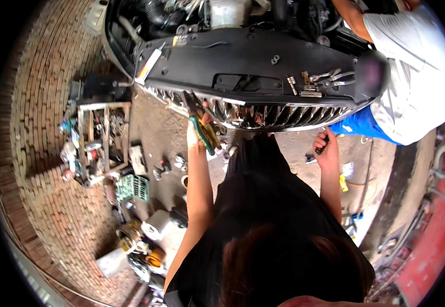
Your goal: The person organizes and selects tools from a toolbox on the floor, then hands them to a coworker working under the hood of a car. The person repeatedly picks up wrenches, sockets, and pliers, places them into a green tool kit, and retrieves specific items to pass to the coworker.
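Observation:
My left hand [197, 130] is closed on pliers [207, 134] with green and yellow handles, held at the front of the chrome grille [263, 115]. Their dark jaws rest near the grille's upper edge. My right hand [326, 148], lower and right, is wrapped round a small dark handled tool [322, 146] beside the bumper's lower edge; its far end is unclear. On the black radiator cover [197, 61] lie several metal tools and sockets [330, 82] at the right and a long white item [150, 64] at the left.
A co-worker [407, 71] in white leans over the open engine bay [232, 13] at the right. A metal rack [104, 107] of parts, a mint plastic crate [133, 187] and scattered cans and parts lie at the left by a brick wall [43, 102]. A red car panel [432, 245] borders the right.

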Motion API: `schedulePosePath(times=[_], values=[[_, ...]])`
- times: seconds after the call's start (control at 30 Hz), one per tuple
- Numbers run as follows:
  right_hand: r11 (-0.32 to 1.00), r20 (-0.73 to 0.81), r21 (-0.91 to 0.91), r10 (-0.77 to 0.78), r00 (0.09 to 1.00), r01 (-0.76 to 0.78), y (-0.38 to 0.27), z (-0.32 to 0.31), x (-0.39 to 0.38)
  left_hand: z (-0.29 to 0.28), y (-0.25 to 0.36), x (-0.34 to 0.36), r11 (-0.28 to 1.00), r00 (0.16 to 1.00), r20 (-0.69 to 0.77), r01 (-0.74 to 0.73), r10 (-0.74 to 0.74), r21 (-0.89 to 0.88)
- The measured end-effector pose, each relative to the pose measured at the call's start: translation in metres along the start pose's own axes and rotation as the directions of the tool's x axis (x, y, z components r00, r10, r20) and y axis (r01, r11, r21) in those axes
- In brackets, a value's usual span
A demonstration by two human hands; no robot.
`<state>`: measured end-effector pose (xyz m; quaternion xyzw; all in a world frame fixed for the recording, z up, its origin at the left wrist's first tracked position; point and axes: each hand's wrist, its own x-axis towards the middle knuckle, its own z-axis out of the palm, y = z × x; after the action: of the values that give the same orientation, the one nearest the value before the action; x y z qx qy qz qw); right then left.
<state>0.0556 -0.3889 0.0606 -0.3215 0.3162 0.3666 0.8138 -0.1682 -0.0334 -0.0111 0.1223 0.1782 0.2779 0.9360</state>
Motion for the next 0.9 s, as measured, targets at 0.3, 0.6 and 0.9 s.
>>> schedulePosePath(times=[0.3, 0.6, 0.9], values=[[0.956, 0.010, -0.266, 0.134, 0.991, -0.126, 0.048, 0.010, -0.023, -0.125, 0.010, -0.222, 0.957, 0.882, -0.395, -0.290, 0.258, -0.023], [0.896, 0.107, -0.438, 0.137, 0.985, -0.077, 0.031, 0.065, 0.008, -0.154, -0.042, -0.344, 0.793, 0.675, -0.566, -0.606, 0.474, -0.059], [0.624, 0.121, -0.744, 0.478, 0.870, -0.239, 0.050, 0.137, 0.059, -0.098, -0.143, -0.369, 0.373, 0.294, -0.682, -0.927, 0.669, -0.034]])
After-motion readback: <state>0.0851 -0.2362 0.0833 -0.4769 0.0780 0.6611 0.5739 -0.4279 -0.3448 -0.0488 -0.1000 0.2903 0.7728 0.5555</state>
